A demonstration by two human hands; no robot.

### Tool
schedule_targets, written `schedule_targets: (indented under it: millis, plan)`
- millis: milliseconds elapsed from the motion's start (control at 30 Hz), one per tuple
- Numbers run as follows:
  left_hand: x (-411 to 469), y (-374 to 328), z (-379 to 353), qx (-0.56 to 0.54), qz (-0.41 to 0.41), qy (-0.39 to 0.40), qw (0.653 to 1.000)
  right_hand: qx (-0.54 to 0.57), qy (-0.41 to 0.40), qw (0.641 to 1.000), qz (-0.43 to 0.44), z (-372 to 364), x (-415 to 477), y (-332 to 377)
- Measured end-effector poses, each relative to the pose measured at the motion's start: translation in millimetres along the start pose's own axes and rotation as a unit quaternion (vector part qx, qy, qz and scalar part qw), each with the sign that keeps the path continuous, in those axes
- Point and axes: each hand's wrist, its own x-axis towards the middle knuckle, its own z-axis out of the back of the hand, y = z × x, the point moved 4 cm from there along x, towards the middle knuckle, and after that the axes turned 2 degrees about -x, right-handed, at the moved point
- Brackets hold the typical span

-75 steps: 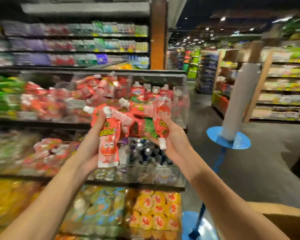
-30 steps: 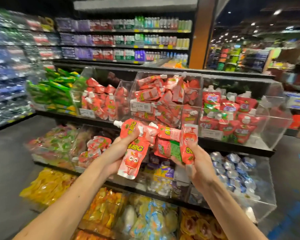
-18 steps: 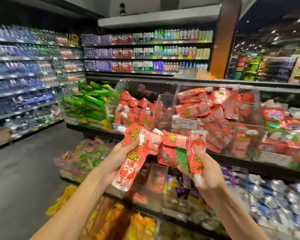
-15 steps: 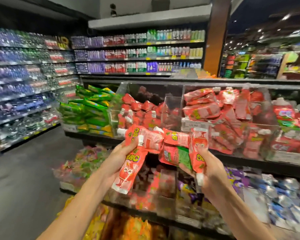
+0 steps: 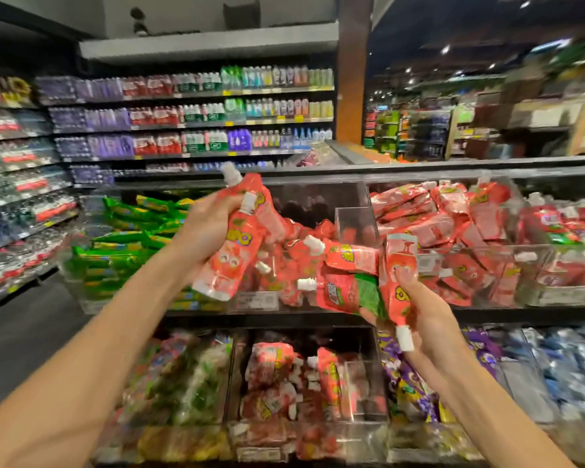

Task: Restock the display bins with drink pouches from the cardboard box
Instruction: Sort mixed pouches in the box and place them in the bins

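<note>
Left hand: the left hand (image 5: 210, 228), at about 10 o'clock from the middle of the view, is clenched round two red pouches (image 5: 237, 251).
Right hand: the right hand (image 5: 429, 329), at about 4 o'clock, grips a bundle of pouches (image 5: 352, 282) fanned towards 9 o'clock.
Where the pouches are: both lots are in the air in front of the upper shelf, just ahead of the middle bin (image 5: 321, 197).
Long axis, left lot: nearly upright, white caps at 12 o'clock, bases at 6.
Long axis, right lot: one inverted pouch (image 5: 397, 265) stands cap-down at 6 o'clock. The others lie across, caps towards 9 to 10 o'clock.
Done so far: the middle bin holds a low heap, its back wall bare above. The neighbour bin (image 5: 554, 295) at 3 o'clock is piled high.
Left to do: by my reading, none of this handful is in yet, and the middle bin wants more.
Cardboard box: out of view, so the remaining stock cannot be judged.
</note>
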Motion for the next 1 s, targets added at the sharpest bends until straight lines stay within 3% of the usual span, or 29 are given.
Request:
schedule_targets:
  millis: [67,133,200,333,533,667,800,867,1000]
  plan:
    - [17,-18,-4,0.153,-0.095,0.054,0.982,-0.007,0.0,1.0,0.013,-1,1,5]
    - [34,-24,-10,0.343,-0.186,0.089,0.916,-0.007,-0.003,1.0,0.023,-1,2,8]
    - [50,-22,-16,0.435,-0.209,0.097,0.871,-0.013,-0.004,1.0,0.028,0,3,9]
    - [79,-8,-22,0.472,-0.207,0.074,0.854,-0.025,-0.009,0.999,0.021,3,6,9]
    - [120,6,-17,0.356,-0.08,0.063,0.929,-0.031,-0.003,0.999,0.017,8,18,12]
    - [143,31,-22,0.462,0.006,0.082,0.883,-0.03,0.006,0.999,0.01,7,27,11]
    - [148,48,-36,0.453,0.05,0.032,0.889,-0.027,0.024,0.999,0.002,6,33,9]
    - [145,52,-47,0.481,0.0,-0.002,0.877,-0.029,0.03,0.999,-0.001,6,34,8]
    - [135,47,-61,0.593,-0.149,0.005,0.791,-0.024,0.039,0.999,-0.006,6,36,6]
